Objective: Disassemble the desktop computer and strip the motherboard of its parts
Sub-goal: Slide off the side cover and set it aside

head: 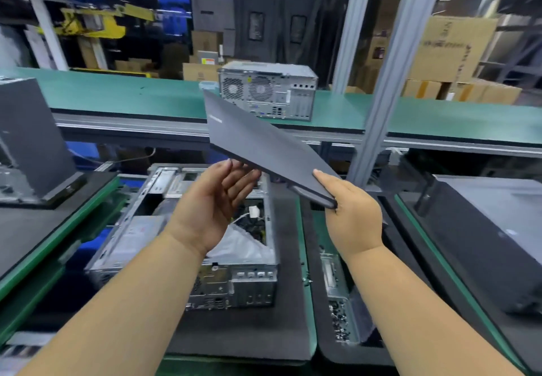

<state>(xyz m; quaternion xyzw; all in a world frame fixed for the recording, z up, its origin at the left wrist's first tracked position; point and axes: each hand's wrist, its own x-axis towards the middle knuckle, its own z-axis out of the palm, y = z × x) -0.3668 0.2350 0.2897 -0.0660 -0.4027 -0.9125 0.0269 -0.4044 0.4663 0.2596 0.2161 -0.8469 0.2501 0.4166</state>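
Above the opened computer case [187, 229], the right hand [352, 217] grips the side panel [258, 140]; the open left hand [211, 199] should steady its underside.

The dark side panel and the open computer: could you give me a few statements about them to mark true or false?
1. The right hand grips the near edge of the side panel. True.
2. The left hand is curled into a fist. False: its fingers are straight beneath the panel.
3. The open computer case lies on the dark mat. True.
4. The conveyor carries three computers. False: one tower stands there.
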